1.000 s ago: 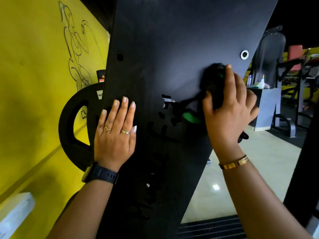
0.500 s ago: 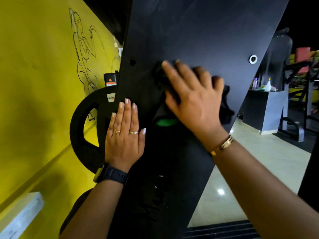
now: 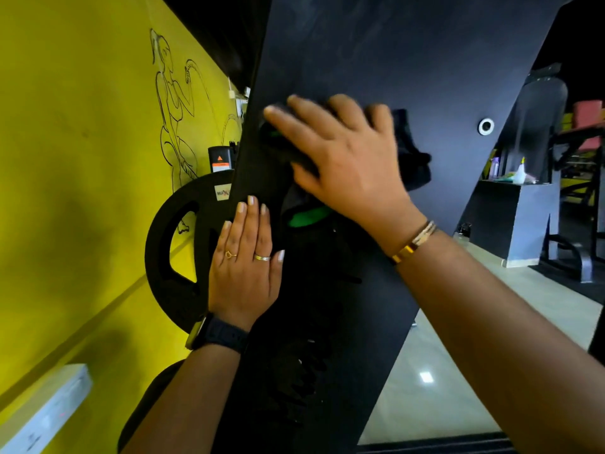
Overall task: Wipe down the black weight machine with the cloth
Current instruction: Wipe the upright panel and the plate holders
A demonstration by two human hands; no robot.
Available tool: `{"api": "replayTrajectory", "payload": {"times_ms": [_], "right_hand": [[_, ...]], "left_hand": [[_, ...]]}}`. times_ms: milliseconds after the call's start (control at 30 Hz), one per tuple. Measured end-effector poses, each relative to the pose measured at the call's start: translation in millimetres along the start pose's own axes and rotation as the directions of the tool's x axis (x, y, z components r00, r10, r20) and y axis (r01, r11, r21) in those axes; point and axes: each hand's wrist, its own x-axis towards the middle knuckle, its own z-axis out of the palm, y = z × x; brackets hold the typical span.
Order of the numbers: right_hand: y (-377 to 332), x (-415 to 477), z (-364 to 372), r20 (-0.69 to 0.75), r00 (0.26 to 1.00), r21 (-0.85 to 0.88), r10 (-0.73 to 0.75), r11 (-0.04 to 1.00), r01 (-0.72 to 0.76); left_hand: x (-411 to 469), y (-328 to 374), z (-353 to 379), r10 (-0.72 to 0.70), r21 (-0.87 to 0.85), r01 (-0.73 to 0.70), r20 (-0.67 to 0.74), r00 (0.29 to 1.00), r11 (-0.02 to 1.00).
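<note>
On the black weight machine (image 3: 376, 54), the cloth (image 3: 411, 158) is pressed flat under the outspread right hand (image 3: 343, 158), and the left hand (image 3: 244, 270) is laid open just below.

This is a gym. A round black weight plate with cut-out grip holes (image 3: 176, 299) hangs beside the tall, slanted black panel of a weight machine (image 3: 376, 44), close to a bright yellow wall (image 3: 65, 158) that bears a black line drawing of a muscular figure flexing an arm (image 3: 173, 103). Farther back on the right stand more exercise machines: one with a tall black padded backrest (image 3: 543, 103), another with red pads (image 3: 587, 114) on a dark frame. Pale, glossy floor tiles (image 3: 540, 303) run between them.
</note>
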Motion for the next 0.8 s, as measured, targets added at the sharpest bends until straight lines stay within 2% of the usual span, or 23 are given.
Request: {"api": "replayTrajectory", "payload": {"times_ms": [100,233,300,400,467,500,567,633,700,767,800], "right_hand": [[26.0,-17.3,-3.0,-0.039,0.972,-0.002,0.232,0.973,-0.232],[49.2,-56.5,-2.6,-0.061,0.888,-0.009,0.456,0.889,-0.457],[47.2,-76.1,-0.2,-0.075,0.811,0.008,0.581,0.813,-0.582],[22.3,-95.5,4.5,-0.088,0.645,0.024,0.759,0.649,-0.761],[-5.8,-102.7,6.8,-0.088,0.607,-0.005,0.790,0.609,-0.793],[-22.2,-105.2,7.5,-0.069,0.623,-0.018,0.779,0.624,-0.781],[-54.6,-112.1,8.9,-0.012,0.710,-0.038,0.704,0.709,-0.704],[-77.4,-123.7,8.8,0.043,0.832,-0.068,0.554,0.832,-0.550],[-81.4,-137.9,7.7,0.072,0.920,-0.073,0.385,0.922,-0.380],[-71.3,-149.4,5.0,0.082,0.954,-0.050,0.288,0.957,-0.285],[-64.1,-153.6,3.2,0.088,0.954,-0.053,0.286,0.958,-0.283]], "left_hand": [[0.5,0.3,-0.1,-0.016,-0.008,0.016,0.000,1.000,1.000],[-0.2,1.6,1.6,-0.026,-0.003,0.026,0.024,0.999,1.000],[-1.1,2.1,2.9,-0.030,0.007,0.030,0.030,0.999,1.000],[-0.4,2.9,3.6,-0.041,0.015,0.041,0.027,0.999,0.999],[-0.3,3.1,3.1,-0.046,0.012,0.046,0.022,0.999,0.999],[0.0,2.9,3.2,-0.045,0.009,0.045,0.019,0.999,0.999],[-0.4,2.4,2.5,-0.035,-0.001,0.035,0.015,0.999,0.999],[-1.5,2.1,2.2,-0.027,-0.011,0.027,0.014,1.000,1.000],[-1.4,1.6,1.8,-0.029,-0.016,0.029,0.011,1.000,0.999],[-1.3,1.9,1.2,-0.029,-0.023,0.030,0.014,0.999,0.999],[-1.1,2.1,1.2,-0.029,-0.024,0.030,0.015,0.999,0.999]]}}
